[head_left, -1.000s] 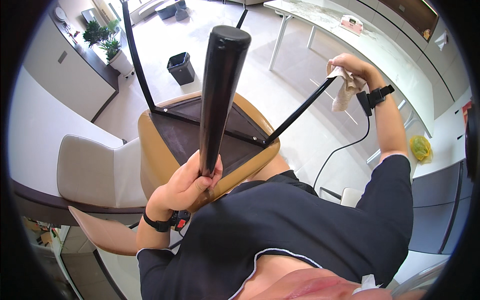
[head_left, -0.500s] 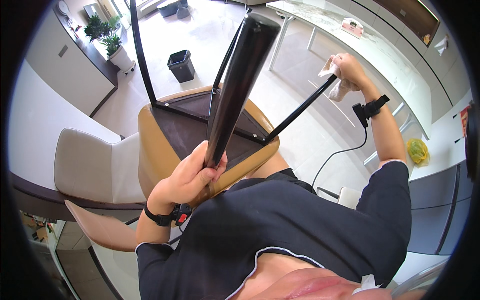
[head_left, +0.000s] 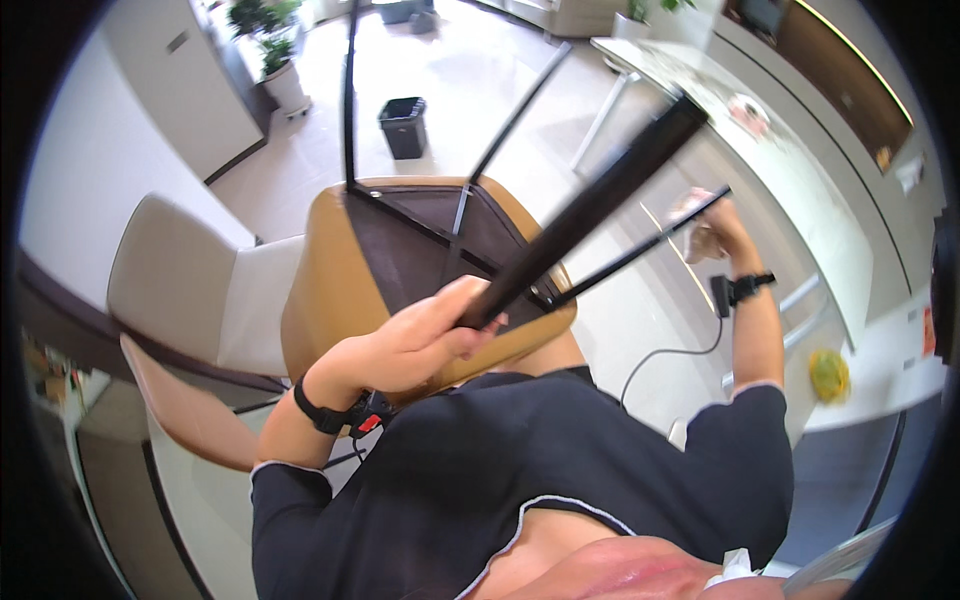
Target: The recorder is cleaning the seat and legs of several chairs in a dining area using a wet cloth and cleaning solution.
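Observation:
An overturned chair with a tan seat [head_left: 335, 300] shows its dark underside and black metal legs. My left hand [head_left: 410, 345] is closed around the base of the nearest chair leg [head_left: 590, 210], which slants up to the right. Over on the right, my right hand [head_left: 733, 228] grips a pale cloth [head_left: 704, 243] beside the upper part of the right chair leg [head_left: 640, 250]. That leg's tip shows past the cloth. Motion blurs the right hand, and I cannot tell whether the cloth touches the leg.
A light chair [head_left: 180, 275] and a pinkish chair back [head_left: 185, 405] stand on the left. Beyond the overturned chair are a black bin [head_left: 403, 130] and a potted plant [head_left: 285, 85]. At right runs a marble-topped table [head_left: 800, 170], with a yellow-green bag [head_left: 829, 376] nearby.
The overturned chair's legs have tilted to the right, and my left hand has moved right with its leg. The right leg's tip, covered by my right hand and the cloth before, now shows.

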Action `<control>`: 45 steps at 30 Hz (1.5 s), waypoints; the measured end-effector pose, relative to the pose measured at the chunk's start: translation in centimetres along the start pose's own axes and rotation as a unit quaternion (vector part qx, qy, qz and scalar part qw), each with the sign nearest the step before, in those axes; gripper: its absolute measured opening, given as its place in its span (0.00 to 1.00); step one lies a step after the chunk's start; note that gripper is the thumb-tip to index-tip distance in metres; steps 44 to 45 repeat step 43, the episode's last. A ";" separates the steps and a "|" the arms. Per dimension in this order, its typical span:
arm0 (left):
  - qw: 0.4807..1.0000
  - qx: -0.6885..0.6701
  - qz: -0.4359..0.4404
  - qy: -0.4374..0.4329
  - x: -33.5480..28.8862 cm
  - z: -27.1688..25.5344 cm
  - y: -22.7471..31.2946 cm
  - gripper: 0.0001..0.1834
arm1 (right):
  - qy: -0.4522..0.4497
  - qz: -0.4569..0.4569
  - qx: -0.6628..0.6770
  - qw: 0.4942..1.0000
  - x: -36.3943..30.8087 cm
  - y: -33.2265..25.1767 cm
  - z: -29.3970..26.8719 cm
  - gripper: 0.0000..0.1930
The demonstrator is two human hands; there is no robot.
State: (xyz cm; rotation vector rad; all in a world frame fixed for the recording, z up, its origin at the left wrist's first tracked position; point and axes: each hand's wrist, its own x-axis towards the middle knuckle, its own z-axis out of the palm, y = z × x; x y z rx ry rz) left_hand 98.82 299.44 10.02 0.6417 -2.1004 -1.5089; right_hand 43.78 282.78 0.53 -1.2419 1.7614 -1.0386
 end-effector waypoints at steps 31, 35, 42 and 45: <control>0.978 -0.053 0.020 -0.203 -0.1 0.9 0.4 0.23 | -0.070 -0.592 -0.041 0.802 -0.6 -45.1 32.1 0.20; 0.979 -0.077 0.023 -0.189 0.2 1.1 0.2 0.22 | 0.121 -0.711 -0.094 0.687 -0.3 -44.2 31.0 0.21; 0.985 -0.049 -0.016 -0.162 0.6 0.0 0.3 0.23 | 0.184 -0.596 -0.071 0.778 6.1 -34.5 27.4 0.20; 0.986 -0.043 -0.026 -0.159 0.7 0.0 -0.1 0.24 | 0.233 -0.574 -0.074 0.782 7.2 -33.0 26.6 0.21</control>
